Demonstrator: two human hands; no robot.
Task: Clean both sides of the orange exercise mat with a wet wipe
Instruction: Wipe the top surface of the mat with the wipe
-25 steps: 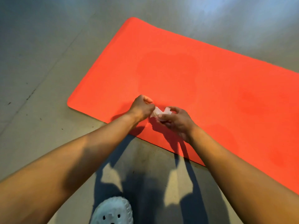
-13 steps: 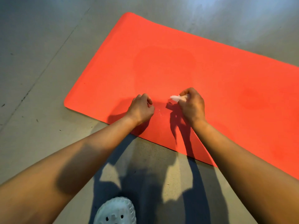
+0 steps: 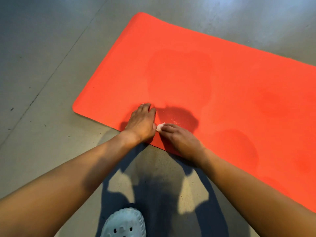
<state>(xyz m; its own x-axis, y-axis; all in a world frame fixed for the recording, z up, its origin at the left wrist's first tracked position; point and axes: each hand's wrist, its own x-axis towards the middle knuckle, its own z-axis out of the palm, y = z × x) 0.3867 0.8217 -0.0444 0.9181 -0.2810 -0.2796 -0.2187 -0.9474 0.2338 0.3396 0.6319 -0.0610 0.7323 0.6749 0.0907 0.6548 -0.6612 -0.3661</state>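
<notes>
The orange exercise mat lies flat on the grey floor, running from the upper middle to the right edge, with darker damp patches on it. My left hand rests palm down on the mat's near edge, fingers spread forward. Right beside it my right hand presses a small crumpled white wet wipe onto the mat; only a corner of the wipe shows between the two hands.
Grey concrete floor with a seam line surrounds the mat. My pale clog shoe stands on the floor at the bottom middle, close to the mat's near edge. Shadows of my arms fall on the floor.
My left hand opened from a fist and laid flat on the mat. My right hand brought the wipe down and back toward the near edge, next to the left hand.
</notes>
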